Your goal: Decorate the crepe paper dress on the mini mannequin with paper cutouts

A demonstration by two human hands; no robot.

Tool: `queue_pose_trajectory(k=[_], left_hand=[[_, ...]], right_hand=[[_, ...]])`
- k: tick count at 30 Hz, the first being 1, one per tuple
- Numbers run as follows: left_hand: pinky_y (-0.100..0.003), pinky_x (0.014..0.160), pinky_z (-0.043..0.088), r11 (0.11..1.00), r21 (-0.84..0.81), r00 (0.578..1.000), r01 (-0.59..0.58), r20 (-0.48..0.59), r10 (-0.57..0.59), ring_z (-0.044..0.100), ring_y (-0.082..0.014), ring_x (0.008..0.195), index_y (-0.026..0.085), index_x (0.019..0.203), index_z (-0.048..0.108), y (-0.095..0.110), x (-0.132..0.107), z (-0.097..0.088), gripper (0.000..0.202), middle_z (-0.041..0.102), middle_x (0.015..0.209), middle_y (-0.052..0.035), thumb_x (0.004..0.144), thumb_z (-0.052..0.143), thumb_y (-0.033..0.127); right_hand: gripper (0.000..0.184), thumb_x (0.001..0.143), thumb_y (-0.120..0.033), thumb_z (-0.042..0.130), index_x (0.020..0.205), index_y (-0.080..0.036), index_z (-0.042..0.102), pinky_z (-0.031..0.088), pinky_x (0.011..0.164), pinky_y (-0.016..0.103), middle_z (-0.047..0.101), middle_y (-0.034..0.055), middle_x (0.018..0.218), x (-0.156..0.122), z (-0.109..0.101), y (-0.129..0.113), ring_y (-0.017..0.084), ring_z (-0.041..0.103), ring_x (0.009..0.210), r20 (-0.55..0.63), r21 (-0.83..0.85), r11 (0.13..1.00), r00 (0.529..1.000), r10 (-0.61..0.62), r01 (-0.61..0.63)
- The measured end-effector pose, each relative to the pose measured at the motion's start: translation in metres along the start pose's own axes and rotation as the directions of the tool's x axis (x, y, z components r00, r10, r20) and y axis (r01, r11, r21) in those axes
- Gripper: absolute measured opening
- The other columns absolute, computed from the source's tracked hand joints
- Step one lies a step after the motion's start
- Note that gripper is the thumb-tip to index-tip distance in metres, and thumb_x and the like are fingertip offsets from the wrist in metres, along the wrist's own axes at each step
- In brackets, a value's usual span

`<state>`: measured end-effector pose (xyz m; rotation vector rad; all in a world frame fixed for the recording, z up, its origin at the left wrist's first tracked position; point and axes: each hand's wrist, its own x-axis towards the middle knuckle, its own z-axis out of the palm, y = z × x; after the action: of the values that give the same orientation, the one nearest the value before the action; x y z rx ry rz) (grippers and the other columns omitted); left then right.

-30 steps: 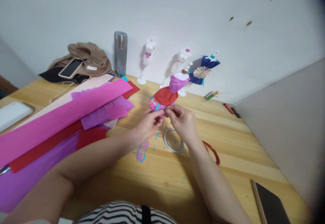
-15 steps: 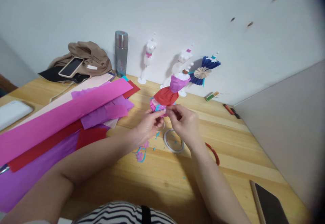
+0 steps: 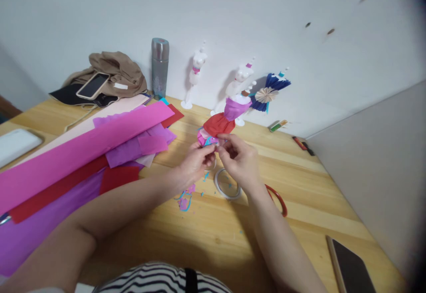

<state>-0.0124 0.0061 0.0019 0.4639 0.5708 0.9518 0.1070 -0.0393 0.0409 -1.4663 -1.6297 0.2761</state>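
My left hand and my right hand meet at the middle of the wooden table, fingers pinched on the lower hem of a small doll figure's paper dress. The dress has a purple top, a red skirt and pink and blue bits at the bottom. The doll leans away from me toward the wall. A roll of clear tape lies just under my right hand. Paper scraps lie below my left wrist.
Long pink, purple and red paper sheets cover the left of the table. At the back stand a metal flask, a white figure and a blue paper fan. A phone rests on a brown bag. A red ring and a dark tablet lie right.
My fingers have shifted slightly on the dress hem; the right hand's fingers have curled a little more. The view has drifted a touch.
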Motion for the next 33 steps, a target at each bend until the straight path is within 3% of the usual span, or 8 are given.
queue_pose_trajectory(k=[6, 13, 33], left_hand=[[-0.023, 0.049, 0.027, 0.999, 0.031, 0.999, 0.012, 0.035, -0.014, 0.046, -0.0064, 0.051, 0.017, 0.072, 0.061, 0.002, 0.000, 0.000, 0.028, 0.057, 0.063, 0.0034, 0.073, 0.089, 0.020], [-0.024, 0.049, 0.027, 0.999, 0.044, 0.997, 0.013, 0.072, -0.016, 0.045, -0.0064, 0.049, 0.017, 0.075, 0.060, 0.000, 0.002, -0.003, 0.030, 0.054, 0.062, 0.0046, 0.073, 0.089, 0.023], [-0.023, 0.051, 0.028, 0.999, 0.031, 0.999, -0.020, 0.034, 0.018, 0.046, -0.0068, 0.054, 0.017, 0.079, 0.062, -0.004, 0.003, -0.003, 0.021, 0.056, 0.067, 0.0028, 0.077, 0.083, 0.017]], right_hand=[[0.013, 0.082, -0.026, 0.058, 0.084, -0.022, 0.070, 0.049, 0.063, 0.033, 0.075, 0.0042, 0.073, 0.002, 0.003, 0.011, 0.018, 0.064, 0.061, -0.029, 0.036, 0.997, 0.997, 0.065, -0.064], [0.013, 0.083, -0.027, 0.059, 0.084, -0.022, 0.071, 0.051, 0.063, 0.032, 0.076, 0.0033, 0.073, 0.001, 0.005, 0.013, 0.018, 0.066, 0.060, -0.024, 0.043, 0.997, 0.998, 0.063, -0.062], [0.019, 0.084, -0.027, 0.061, 0.096, -0.022, 0.074, 0.051, 0.063, 0.032, 0.072, 0.0002, 0.069, 0.001, 0.005, 0.010, 0.017, 0.064, 0.060, 0.026, 0.094, 0.994, 0.998, 0.053, -0.055]])
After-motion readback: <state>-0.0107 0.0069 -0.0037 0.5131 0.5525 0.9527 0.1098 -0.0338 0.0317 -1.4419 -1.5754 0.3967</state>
